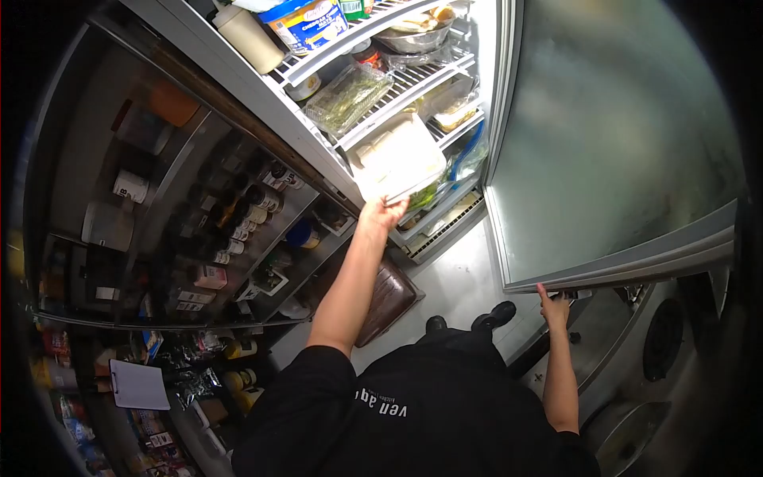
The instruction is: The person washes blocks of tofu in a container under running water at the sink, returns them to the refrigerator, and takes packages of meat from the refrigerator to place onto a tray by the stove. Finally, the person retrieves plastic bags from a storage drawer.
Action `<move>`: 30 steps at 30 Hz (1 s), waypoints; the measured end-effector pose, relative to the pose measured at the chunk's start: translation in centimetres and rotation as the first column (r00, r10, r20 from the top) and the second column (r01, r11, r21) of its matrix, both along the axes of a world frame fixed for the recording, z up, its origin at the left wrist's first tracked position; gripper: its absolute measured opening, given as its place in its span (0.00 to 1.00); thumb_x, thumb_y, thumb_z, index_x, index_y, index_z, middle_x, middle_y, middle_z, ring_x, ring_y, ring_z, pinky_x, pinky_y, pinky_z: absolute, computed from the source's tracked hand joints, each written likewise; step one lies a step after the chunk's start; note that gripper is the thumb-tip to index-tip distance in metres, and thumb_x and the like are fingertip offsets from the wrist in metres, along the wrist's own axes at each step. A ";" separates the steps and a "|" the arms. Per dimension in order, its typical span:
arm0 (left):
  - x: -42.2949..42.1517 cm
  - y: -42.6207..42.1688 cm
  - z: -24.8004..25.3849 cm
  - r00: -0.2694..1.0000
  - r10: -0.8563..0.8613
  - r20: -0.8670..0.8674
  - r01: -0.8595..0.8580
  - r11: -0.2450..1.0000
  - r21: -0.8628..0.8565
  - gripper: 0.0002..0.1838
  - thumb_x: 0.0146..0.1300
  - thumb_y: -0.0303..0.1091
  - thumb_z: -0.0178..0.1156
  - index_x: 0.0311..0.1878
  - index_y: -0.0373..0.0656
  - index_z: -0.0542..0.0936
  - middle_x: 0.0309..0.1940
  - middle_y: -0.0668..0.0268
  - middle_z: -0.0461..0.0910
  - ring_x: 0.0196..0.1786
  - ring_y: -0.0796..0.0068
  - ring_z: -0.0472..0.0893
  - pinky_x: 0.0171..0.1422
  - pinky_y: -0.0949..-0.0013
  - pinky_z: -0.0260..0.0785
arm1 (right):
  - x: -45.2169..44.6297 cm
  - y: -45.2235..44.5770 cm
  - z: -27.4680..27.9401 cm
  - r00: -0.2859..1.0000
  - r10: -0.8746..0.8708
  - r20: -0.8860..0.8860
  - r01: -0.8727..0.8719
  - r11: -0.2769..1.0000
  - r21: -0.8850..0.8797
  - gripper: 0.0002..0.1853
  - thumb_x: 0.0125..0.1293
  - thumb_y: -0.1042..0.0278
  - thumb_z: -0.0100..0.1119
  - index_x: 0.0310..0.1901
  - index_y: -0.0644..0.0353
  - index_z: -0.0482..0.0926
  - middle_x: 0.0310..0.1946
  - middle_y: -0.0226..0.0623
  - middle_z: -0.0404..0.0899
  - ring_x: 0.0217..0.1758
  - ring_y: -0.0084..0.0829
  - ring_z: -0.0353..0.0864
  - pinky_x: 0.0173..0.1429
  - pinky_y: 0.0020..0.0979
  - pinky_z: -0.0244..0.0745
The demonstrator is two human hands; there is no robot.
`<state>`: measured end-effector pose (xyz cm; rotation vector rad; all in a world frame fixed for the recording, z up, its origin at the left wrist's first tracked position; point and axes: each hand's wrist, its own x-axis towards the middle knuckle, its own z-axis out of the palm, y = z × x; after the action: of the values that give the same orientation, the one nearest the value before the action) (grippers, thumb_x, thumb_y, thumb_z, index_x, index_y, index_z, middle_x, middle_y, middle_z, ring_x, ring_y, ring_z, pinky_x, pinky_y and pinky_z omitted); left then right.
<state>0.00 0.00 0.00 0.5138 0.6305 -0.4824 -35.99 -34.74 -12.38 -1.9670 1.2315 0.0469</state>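
Observation:
My left hand [385, 213] is closed on the near edge of a white container [409, 159] at a lower level of the lit fridge. Pale contents show inside it, too overexposed to identify. Just above it on a wire shelf lies a clear plastic box of greens [347, 97], and bagged greens [425, 196] sit below. My right hand [554, 308] grips the edge of the open, frosted fridge door [612, 143], with the thumb on the near side and the other fingers partly hidden.
Higher shelves hold a blue tub [308, 25], a metal bowl [415, 38] and a beige bottle [248, 40]. Dark shelving with several jars [246, 215] lines the left. A brown padded block [389, 298] stands on the floor near my feet; a clipboard [139, 385] is lower left.

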 end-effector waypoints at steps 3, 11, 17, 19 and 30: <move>-3.9 2.2 0.4 0.971 -0.232 -0.064 0.237 0.968 0.084 0.13 0.63 0.24 0.48 0.50 0.28 0.66 0.46 0.48 0.72 0.45 0.55 0.77 0.49 0.59 0.77 | 0.1 0.8 -2.4 0.991 0.052 0.121 -0.035 0.990 -0.138 0.42 0.47 0.35 0.67 0.52 0.66 0.72 0.18 0.35 0.74 0.16 0.25 0.74 0.20 0.27 0.70; -15.0 7.3 1.0 0.890 -0.453 -0.042 0.454 0.891 0.006 0.24 0.58 0.19 0.52 0.59 0.31 0.61 0.54 0.48 0.69 0.54 0.56 0.74 0.59 0.60 0.72 | 0.8 3.7 6.8 0.999 0.029 0.020 -0.028 0.999 -0.036 0.38 0.45 0.32 0.66 0.23 0.73 0.79 0.14 0.45 0.75 0.21 0.38 0.78 0.31 0.39 0.71; -18.5 11.6 3.4 0.885 -0.461 -0.073 0.466 0.878 0.106 0.25 0.58 0.18 0.53 0.60 0.34 0.62 0.57 0.52 0.69 0.57 0.60 0.74 0.61 0.60 0.70 | 1.5 6.2 5.4 0.928 0.347 -0.138 -0.366 0.918 -0.155 0.42 0.48 0.30 0.62 0.41 0.72 0.77 0.15 0.44 0.76 0.22 0.40 0.79 0.31 0.38 0.72; -19.4 13.1 3.4 0.909 -0.405 -0.099 0.411 0.910 0.050 0.26 0.56 0.16 0.53 0.59 0.32 0.63 0.55 0.52 0.70 0.55 0.58 0.74 0.59 0.61 0.71 | 2.7 8.2 7.5 0.914 0.363 -0.181 -0.393 0.904 -0.167 0.44 0.49 0.26 0.56 0.45 0.71 0.77 0.21 0.51 0.79 0.31 0.48 0.81 0.38 0.41 0.73; -23.7 19.2 4.8 0.938 -0.341 -0.067 0.348 0.924 0.159 0.24 0.57 0.18 0.52 0.59 0.33 0.63 0.54 0.52 0.71 0.56 0.56 0.74 0.60 0.56 0.71 | 8.1 17.5 9.6 0.792 0.588 -0.161 -0.610 0.762 -0.216 0.44 0.56 0.22 0.40 0.27 0.66 0.82 0.26 0.53 0.80 0.36 0.52 0.81 0.41 0.44 0.75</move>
<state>-23.75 19.23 4.80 0.7854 0.6223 -0.7773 -27.86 -17.20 -2.80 -2.5497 0.6189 0.3117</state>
